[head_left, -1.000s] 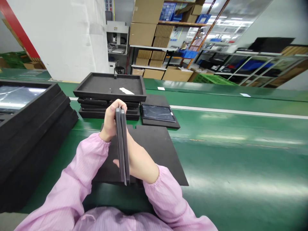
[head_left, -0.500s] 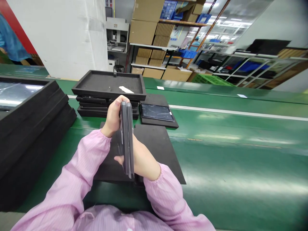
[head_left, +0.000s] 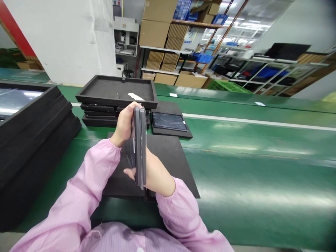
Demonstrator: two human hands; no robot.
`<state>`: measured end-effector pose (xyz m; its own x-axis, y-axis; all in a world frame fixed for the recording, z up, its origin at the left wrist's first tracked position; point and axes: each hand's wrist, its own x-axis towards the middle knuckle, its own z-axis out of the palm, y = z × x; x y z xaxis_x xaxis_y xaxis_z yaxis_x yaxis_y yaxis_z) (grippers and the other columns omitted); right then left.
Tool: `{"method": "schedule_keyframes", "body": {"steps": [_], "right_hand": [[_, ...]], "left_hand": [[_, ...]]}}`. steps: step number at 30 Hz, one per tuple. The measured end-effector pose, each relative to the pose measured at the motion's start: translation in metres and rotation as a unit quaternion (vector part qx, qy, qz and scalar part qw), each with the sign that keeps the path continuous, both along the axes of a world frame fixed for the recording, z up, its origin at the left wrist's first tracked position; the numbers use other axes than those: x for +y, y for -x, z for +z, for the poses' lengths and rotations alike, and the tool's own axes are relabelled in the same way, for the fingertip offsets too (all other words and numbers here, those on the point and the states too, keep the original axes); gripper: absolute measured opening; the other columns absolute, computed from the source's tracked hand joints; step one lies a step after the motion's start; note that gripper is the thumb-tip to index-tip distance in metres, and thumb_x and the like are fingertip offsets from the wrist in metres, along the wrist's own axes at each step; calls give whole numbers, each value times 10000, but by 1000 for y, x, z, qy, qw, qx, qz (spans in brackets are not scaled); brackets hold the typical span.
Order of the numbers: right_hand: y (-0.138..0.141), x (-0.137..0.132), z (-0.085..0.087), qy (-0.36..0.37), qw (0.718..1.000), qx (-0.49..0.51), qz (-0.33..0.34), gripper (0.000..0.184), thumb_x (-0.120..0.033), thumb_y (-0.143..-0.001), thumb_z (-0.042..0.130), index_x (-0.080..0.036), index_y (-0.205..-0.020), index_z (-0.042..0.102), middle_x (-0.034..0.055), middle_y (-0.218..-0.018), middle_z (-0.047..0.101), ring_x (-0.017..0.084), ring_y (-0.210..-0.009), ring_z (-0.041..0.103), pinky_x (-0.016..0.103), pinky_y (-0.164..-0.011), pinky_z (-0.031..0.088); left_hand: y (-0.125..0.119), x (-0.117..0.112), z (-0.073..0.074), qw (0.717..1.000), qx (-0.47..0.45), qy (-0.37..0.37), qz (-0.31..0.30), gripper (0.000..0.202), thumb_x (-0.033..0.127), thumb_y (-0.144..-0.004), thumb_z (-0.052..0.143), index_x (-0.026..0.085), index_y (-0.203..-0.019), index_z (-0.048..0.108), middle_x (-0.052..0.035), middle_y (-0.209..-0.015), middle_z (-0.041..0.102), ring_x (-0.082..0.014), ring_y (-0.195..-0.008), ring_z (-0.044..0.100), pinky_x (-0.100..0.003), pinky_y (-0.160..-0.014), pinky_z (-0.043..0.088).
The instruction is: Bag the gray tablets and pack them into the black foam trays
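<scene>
In front of my chest two dark tablets [head_left: 140, 147] are held upright, edge-on to me and side by side, with clear film along their edges. My left hand [head_left: 124, 123] is closed round their upper far end. From the lower right my right hand [head_left: 154, 171] grips their near part, its thumb showing on the left side and its other fingers hidden behind the tablets. Below lie flat black foam boards [head_left: 170, 161]. Farther off, another tablet [head_left: 170, 121] lies screen up on a black foam board.
A stack of black foam trays [head_left: 112, 87] stands beyond my hands, a white strip [head_left: 135, 96] in its top tray. At left rises a taller foam stack [head_left: 34, 140] holding a film-covered screen. Everything rests on a green work surface [head_left: 249, 175]. Shelves with cardboard boxes [head_left: 154, 33] stand behind.
My grip on the two tablets stays much the same, with the tablets turned very slightly. The whole view has shifted a little, and a blue-sleeved person at far left has gone out of sight.
</scene>
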<state>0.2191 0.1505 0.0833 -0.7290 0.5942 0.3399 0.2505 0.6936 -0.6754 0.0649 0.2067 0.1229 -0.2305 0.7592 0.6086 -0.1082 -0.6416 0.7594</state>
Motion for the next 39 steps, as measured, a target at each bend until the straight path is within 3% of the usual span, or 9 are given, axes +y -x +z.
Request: {"method": "schedule_keyframes", "body": {"steps": [13,22,25,29,31,33,36,37,39], "right_hand": [[-2,-1,-1,-15,1000,3,6,959,-178,-776,732,-214,-1536,149,219,-1470,459,371,-1260,577,518,-911,583],[-3,-4,5,-30,999,-9,18,893,-208,-767,767,-197,-1502,259,220,-1440,487,377,-1202,597,570,-935,545],[-11,-3,14,-2,998,-36,51,1043,-310,-679,871,-140,-1506,258,263,-1448,466,415,-1270,542,607,-1007,488],[-27,-2,25,52,986,-15,161,1396,-490,-538,934,-115,-1567,69,266,-1572,291,400,-1466,314,547,-1189,322],[-30,-4,27,78,981,8,177,1413,-528,-552,916,-124,-1575,30,243,-1604,236,384,-1488,275,518,-1218,276],[-30,-11,27,102,987,28,123,1301,-503,-616,890,-150,-1574,82,217,-1554,355,379,-1414,409,519,-1167,366],[-25,-25,28,115,992,41,16,1033,-310,-732,781,-201,-1554,165,145,-1337,596,320,-1146,640,458,-973,551],[-24,-30,29,107,993,44,5,985,-243,-737,730,-211,-1548,172,129,-1313,611,300,-1102,661,428,-935,573],[-21,-39,30,56,998,39,7,969,-176,-728,654,-211,-1550,143,133,-1391,558,290,-1157,643,392,-942,579]], "left_hand": [[-2,0,0,1000,-7,0,-10,568,760,-823,488,206,-706,542,-2,-647,502,-134,-571,451,-286,-546,382],[-3,-5,-4,1000,19,-13,-8,567,744,-861,439,203,-729,548,1,-633,500,-134,-552,442,-293,-539,358],[-2,-9,-6,999,50,-20,7,574,737,-881,392,205,-731,543,-3,-632,496,-140,-552,428,-302,-537,337],[-1,-19,-8,993,99,-51,38,574,708,-917,316,210,-728,530,-13,-654,481,-159,-593,427,-326,-587,346],[-2,-24,-12,987,132,-82,46,568,687,-932,294,213,-743,542,-21,-689,495,-169,-634,452,-335,-630,371],[-4,-25,-22,983,127,-98,91,556,725,-890,366,217,-792,571,-40,-795,556,-192,-759,521,-349,-751,426],[-10,-14,-46,975,-49,39,213,564,761,-746,584,230,-934,586,-48,-1029,609,-216,-1041,557,-335,-967,427],[-11,-8,-55,960,-114,113,228,551,729,-729,632,226,-947,582,-42,-1031,616,-210,-1053,568,-318,-964,439],[-12,5,-66,940,-174,221,193,448,631,-774,650,195,-865,594,-36,-867,630,-194,-891,620,-297,-829,492]]}}
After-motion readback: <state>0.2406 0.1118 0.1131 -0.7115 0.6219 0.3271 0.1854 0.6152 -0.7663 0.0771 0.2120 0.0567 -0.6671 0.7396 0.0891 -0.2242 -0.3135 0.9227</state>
